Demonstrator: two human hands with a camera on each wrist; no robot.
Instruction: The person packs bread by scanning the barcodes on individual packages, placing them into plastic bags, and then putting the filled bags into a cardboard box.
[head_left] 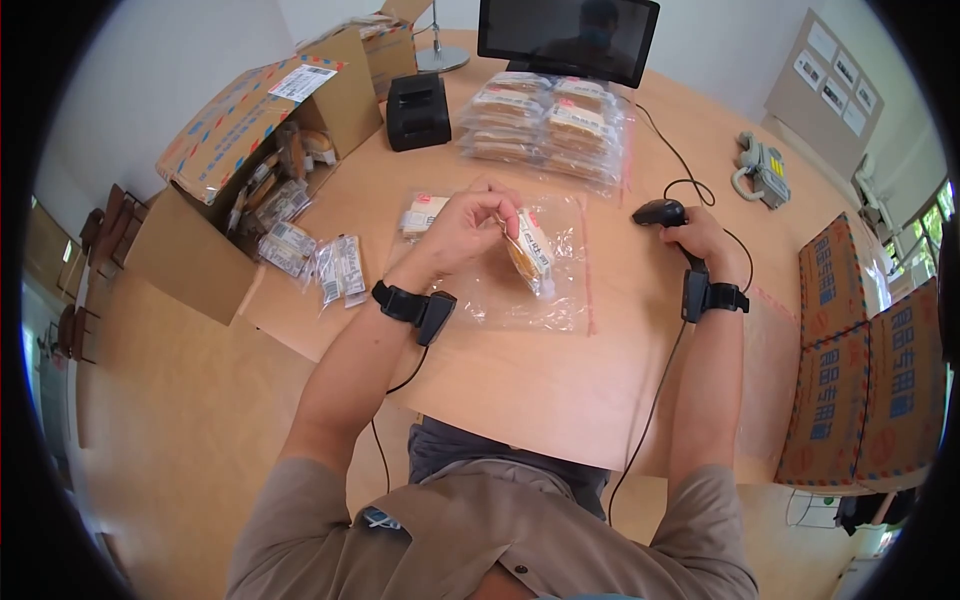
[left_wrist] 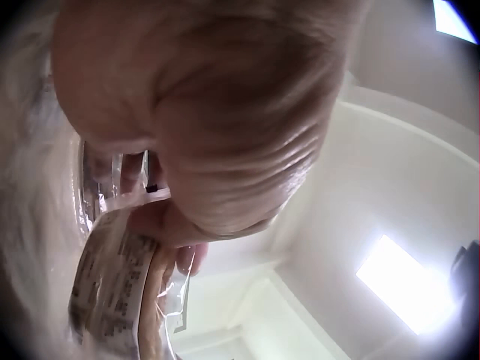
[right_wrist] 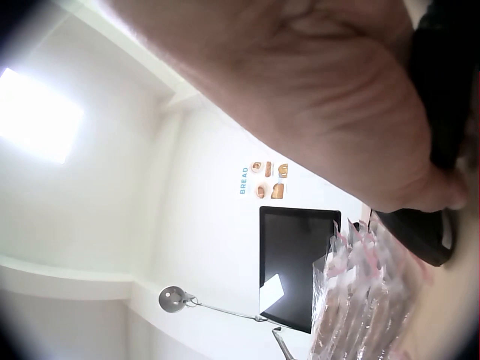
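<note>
My left hand (head_left: 465, 235) pinches a wrapped bread packet (head_left: 530, 252) by its upper end, above the table. In the left wrist view the packet's printed label (left_wrist: 112, 281) and brown bread edge show beside the thumb. Below it a large clear plastic bag (head_left: 480, 312) lies flat, with another labelled packet (head_left: 424, 214) at its left, partly behind my hand. Over on the right, my right hand (head_left: 703, 240) grips a black handheld barcode scanner (head_left: 660, 212), its head facing left. The right wrist view shows the scanner's head (right_wrist: 420, 234) beyond the thumb.
An open cardboard box (head_left: 190, 250) at left spills small packets (head_left: 342, 270) onto the table. Behind are a black label printer (head_left: 417, 112), stacked bagged bread (head_left: 540, 135) and a monitor (head_left: 570, 40). A telephone (head_left: 765, 172) and cartons (head_left: 835, 380) stand right; the scanner's cable (head_left: 690, 160) crosses the back.
</note>
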